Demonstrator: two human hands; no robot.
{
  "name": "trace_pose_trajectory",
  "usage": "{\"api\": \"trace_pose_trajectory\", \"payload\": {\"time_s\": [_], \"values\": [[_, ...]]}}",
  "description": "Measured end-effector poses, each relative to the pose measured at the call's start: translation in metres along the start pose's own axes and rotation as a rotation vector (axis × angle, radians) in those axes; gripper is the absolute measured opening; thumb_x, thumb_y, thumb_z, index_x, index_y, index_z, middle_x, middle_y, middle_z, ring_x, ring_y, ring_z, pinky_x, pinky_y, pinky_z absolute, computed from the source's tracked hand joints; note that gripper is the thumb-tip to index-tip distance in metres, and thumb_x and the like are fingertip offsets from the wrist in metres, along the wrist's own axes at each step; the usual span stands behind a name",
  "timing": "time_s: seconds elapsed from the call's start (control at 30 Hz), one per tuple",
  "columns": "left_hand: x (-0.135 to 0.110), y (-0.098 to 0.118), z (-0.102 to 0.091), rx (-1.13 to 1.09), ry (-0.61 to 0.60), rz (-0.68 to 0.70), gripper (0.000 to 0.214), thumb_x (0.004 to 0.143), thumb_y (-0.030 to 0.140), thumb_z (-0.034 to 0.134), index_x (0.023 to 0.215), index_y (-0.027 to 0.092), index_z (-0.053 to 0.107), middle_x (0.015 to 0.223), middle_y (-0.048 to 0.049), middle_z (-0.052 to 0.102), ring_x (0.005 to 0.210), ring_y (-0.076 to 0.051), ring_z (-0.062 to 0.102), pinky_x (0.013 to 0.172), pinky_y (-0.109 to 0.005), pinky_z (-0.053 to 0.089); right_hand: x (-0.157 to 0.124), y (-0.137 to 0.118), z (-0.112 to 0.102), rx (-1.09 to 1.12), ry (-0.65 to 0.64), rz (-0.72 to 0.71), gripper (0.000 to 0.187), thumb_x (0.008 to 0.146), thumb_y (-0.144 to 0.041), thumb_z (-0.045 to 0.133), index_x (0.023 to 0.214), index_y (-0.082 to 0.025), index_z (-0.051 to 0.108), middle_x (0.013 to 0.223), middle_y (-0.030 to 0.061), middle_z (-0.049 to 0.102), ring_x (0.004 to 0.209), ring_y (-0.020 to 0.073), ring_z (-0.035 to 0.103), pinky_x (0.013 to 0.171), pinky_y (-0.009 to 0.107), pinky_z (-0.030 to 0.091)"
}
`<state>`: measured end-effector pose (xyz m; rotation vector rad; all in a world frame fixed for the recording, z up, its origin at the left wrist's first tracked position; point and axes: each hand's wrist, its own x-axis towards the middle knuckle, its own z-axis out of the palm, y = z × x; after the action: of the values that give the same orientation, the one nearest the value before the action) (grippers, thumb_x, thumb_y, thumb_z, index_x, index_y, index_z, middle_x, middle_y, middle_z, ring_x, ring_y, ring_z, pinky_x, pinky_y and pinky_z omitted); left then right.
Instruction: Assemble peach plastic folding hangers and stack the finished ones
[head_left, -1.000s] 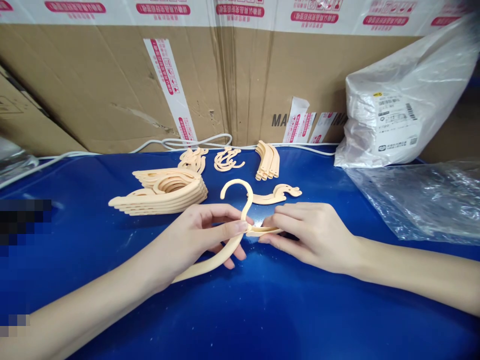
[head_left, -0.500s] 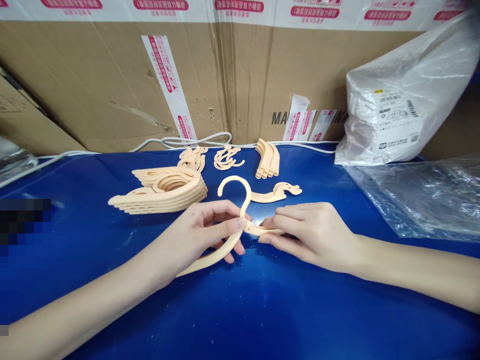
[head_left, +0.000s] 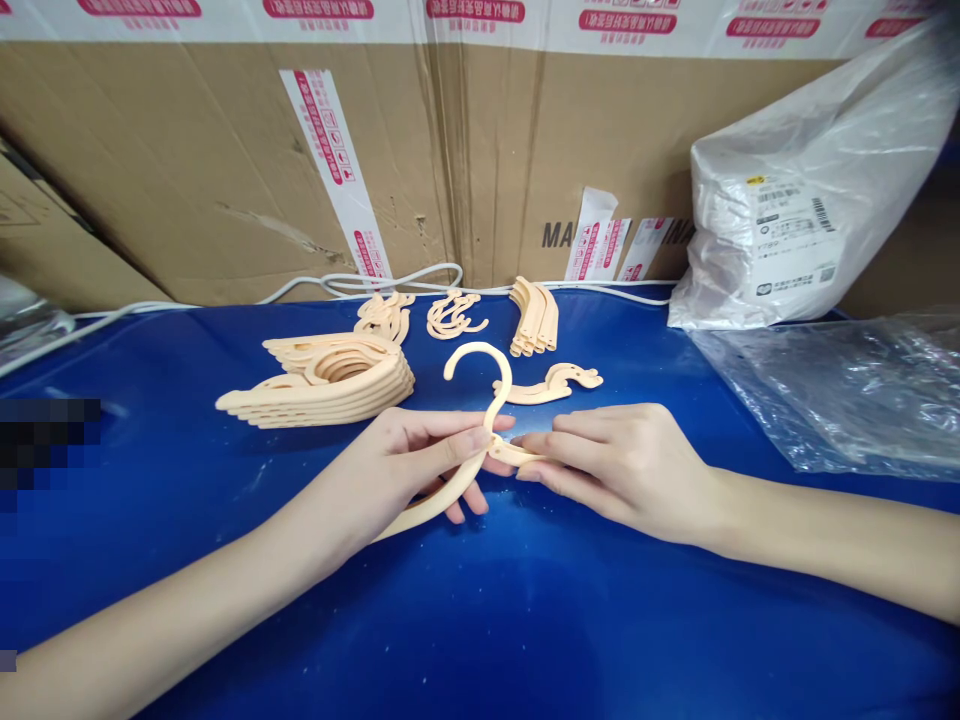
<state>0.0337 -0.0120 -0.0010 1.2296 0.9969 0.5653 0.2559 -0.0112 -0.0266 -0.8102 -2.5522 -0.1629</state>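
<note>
A cream plastic hanger (head_left: 452, 489) with an upright hook is held between my two hands, above the blue table (head_left: 480, 630). My left hand (head_left: 431, 450) pinches it at the joint under the hook, thumb on top and fingers beneath. One arm of the hanger runs down and left beneath that hand, its end hidden. My right hand (head_left: 607, 455) grips the short right arm, covering its outer part. Just behind the hands lies a loose curved hanger arm piece (head_left: 547, 386).
Stacked hangers (head_left: 322, 385) stand at the left. Farther back are small cream parts (head_left: 384, 316), loose hooks (head_left: 454, 315) and curved pieces (head_left: 535, 318). A white cable (head_left: 405, 282) runs before a cardboard box (head_left: 510, 150). A white bag (head_left: 765, 220) and clear plastic (head_left: 847, 390) are at the right.
The hanger's hook has shifted slightly right and up. My left fingers have moved right, nearer my right fingertips, and less of the right arm shows between the hands.
</note>
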Motion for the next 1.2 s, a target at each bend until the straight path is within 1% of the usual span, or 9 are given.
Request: {"api": "trace_pose_trajectory", "payload": {"time_s": [0.17, 0.3, 0.37, 0.5, 0.63, 0.9, 1.07, 1.2], "values": [[-0.0003, 0.001, -0.0002, 0.008, -0.006, -0.006, 0.02, 0.088, 0.029, 0.06, 0.093, 0.018, 0.075, 0.062, -0.0008, 0.068, 0.055, -0.009, 0.061, 0.053, -0.015, 0.048, 0.0007, -0.001, -0.0001, -0.012, -0.005, -0.003, 0.039, 0.101, -0.034, 0.039, 0.085, -0.016, 0.07, 0.061, -0.0011, 0.061, 0.055, 0.0099, 0.057, 0.053, 0.025, 0.035], [0.0002, 0.0019, 0.001, -0.009, 0.025, -0.025, 0.021, 0.086, 0.029, 0.063, 0.099, 0.018, 0.074, 0.077, -0.0041, 0.073, 0.055, -0.01, 0.061, 0.051, -0.017, 0.049, 0.0005, -0.0017, -0.0012, -0.017, -0.011, -0.008, 0.041, 0.101, -0.034, 0.038, 0.078, -0.016, 0.068, 0.059, -0.0018, 0.059, 0.052, 0.009, 0.055, 0.051, 0.024, 0.032], [0.0006, 0.0018, 0.0014, -0.012, 0.025, -0.026, 0.022, 0.085, 0.03, 0.063, 0.1, 0.018, 0.073, 0.08, -0.0044, 0.074, 0.054, -0.009, 0.061, 0.051, -0.017, 0.049, 0.0004, -0.002, -0.0016, -0.02, -0.021, -0.007, 0.043, 0.101, -0.034, 0.037, 0.074, -0.016, 0.065, 0.058, -0.0019, 0.058, 0.05, 0.0086, 0.053, 0.05, 0.024, 0.031], [0.0018, 0.0008, 0.0009, -0.003, 0.012, -0.011, 0.021, 0.086, 0.03, 0.062, 0.098, 0.018, 0.074, 0.078, -0.0035, 0.073, 0.054, -0.008, 0.06, 0.052, -0.016, 0.049, 0.0001, -0.0025, -0.0021, -0.027, -0.031, -0.012, 0.042, 0.101, -0.034, 0.037, 0.072, -0.016, 0.064, 0.058, -0.0019, 0.058, 0.049, 0.0086, 0.052, 0.05, 0.025, 0.031], [0.0028, -0.0004, 0.0005, 0.017, 0.01, -0.023, 0.021, 0.086, 0.03, 0.061, 0.096, 0.016, 0.073, 0.078, -0.0047, 0.073, 0.054, -0.008, 0.06, 0.052, -0.016, 0.049, -0.0004, -0.0028, -0.002, -0.039, -0.022, -0.024, 0.042, 0.101, -0.033, 0.038, 0.07, -0.016, 0.063, 0.059, -0.0019, 0.059, 0.05, 0.0089, 0.053, 0.05, 0.026, 0.031], [0.0033, 0.0, -0.0007, 0.004, 0.0, -0.056, 0.029, 0.087, 0.031, 0.061, 0.109, 0.014, 0.069, 0.077, -0.006, 0.073, 0.053, -0.009, 0.06, 0.052, -0.018, 0.05, -0.0006, -0.0037, -0.0009, -0.089, -0.001, -0.056, 0.041, 0.1, -0.032, 0.04, 0.07, -0.017, 0.063, 0.059, -0.0025, 0.059, 0.049, 0.0092, 0.051, 0.051, 0.027, 0.031], [0.003, -0.0031, -0.0015, 0.004, -0.033, -0.074, 0.033, 0.086, 0.032, 0.061, 0.112, 0.013, 0.068, 0.074, -0.0061, 0.073, 0.052, -0.009, 0.06, 0.05, -0.018, 0.049, -0.001, -0.004, -0.0006, -0.122, 0.016, -0.063, 0.043, 0.1, -0.035, 0.039, 0.07, -0.017, 0.063, 0.057, -0.0026, 0.057, 0.047, 0.0095, 0.049, 0.05, 0.027, 0.03], [0.0051, -0.0074, -0.0032, 0.009, -0.053, -0.052, 0.032, 0.087, 0.033, 0.059, 0.111, 0.013, 0.067, 0.075, -0.0053, 0.073, 0.052, -0.009, 0.06, 0.05, -0.017, 0.049, -0.0005, -0.0025, 0.0, -0.096, 0.005, -0.06, 0.042, 0.1, -0.034, 0.039, 0.07, -0.017, 0.062, 0.057, -0.0025, 0.057, 0.047, 0.0091, 0.048, 0.05, 0.027, 0.029]]}}
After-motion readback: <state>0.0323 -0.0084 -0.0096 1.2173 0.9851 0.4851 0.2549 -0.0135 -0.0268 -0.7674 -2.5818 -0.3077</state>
